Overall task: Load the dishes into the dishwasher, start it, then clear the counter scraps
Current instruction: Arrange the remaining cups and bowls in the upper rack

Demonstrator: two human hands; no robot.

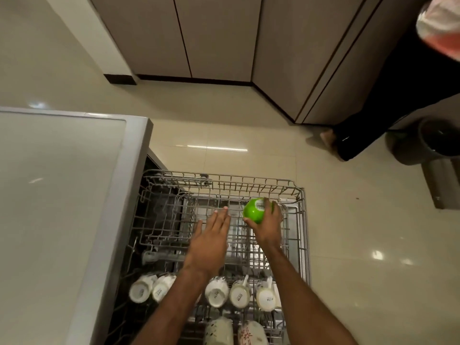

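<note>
Right hand curled round a green bowl, held upside down at the far right of the pulled-out wire rack. There's a white sticker on its base, print too blurred to read. Left hand is just beside it, flat, fingers straight and together over the wires. In the near row, white mugs sit upended, with a short dark word stamped on each base that isn't clearly legible.

Bright green bowl, grey wire rack, white mugs, cream floor tiles.
</note>
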